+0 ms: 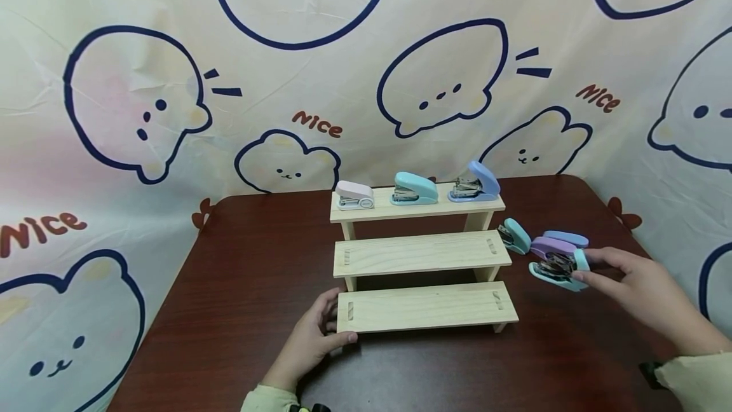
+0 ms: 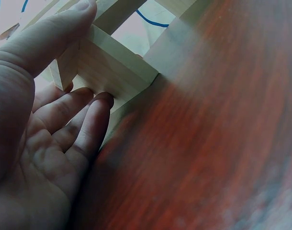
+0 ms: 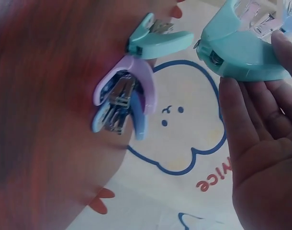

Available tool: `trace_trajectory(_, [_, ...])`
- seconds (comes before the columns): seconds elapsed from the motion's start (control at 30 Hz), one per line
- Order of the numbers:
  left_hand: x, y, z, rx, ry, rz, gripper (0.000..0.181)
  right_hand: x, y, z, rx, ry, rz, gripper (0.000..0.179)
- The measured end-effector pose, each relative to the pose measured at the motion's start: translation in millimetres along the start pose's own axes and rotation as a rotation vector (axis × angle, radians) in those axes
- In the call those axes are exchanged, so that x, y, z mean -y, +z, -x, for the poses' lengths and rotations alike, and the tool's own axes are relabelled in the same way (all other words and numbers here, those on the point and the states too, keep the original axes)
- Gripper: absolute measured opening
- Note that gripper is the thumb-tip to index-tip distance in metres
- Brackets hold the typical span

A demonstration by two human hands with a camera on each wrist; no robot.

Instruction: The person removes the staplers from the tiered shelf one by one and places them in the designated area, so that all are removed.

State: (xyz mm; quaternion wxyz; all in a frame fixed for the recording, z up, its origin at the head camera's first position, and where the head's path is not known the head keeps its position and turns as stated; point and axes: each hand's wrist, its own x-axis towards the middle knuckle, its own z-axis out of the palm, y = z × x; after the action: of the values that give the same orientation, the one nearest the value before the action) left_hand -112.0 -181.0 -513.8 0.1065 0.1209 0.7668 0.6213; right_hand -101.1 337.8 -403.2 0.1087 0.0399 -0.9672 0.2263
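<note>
A cartoon backdrop (image 1: 354,81) fills the back & both sides, w/ outlined faces & "Nice" lettering. In front of it is a dark brown table (image 1: 246,272). Approx. mid-table stands a 3-tier wooden rack (image 1: 423,255), its boards stepping down toward me.

My L hand (image 1: 311,339) grips the L end of the bottom board (image 1: 426,308), thumb at the front corner, fingers bent in by the leg. My R hand (image 1: 637,278) is out past the rack's R side, thumb & fingers pinching a teal stapler (image 3: 246,57). It's prob. up off the table, tho I can't be 100% sure from this angle.

Near it, R of the rack, a purple stapler (image 1: 551,246) & a light-blue stapler (image 1: 567,238) lie right up close together, w/ a second teal stapler (image 1: 517,236) just beside them, nearest the rack. Up on the top board (image 1: 440,209): a periwinkle stapler (image 1: 486,182) at the R end, handle raised, a third teal stapler (image 1: 419,187) approx. mid., & the smallest, a whitish stapler (image 1: 356,194), at the L end.
</note>
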Motion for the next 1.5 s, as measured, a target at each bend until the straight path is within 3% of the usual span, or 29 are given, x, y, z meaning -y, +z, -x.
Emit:
trace_trajectory(0.43, [-1.1,-0.3,1.1,0.005,0.007,0.000,0.088,21,-4,-9.4,-0.100,-0.141,0.006,0.029])
trace_trajectory(0.67, [-2.7,-0.2,0.7,0.013,0.007,0.012,0.087,32,-3,-14.7,-0.060,-0.143,-0.034,0.032])
trace_trajectory(1.5, [-4.1,-0.9,0.9,0.012,0.003,0.007,0.088,74,16,-31.7,-0.044,-0.184,-0.109,0.027])
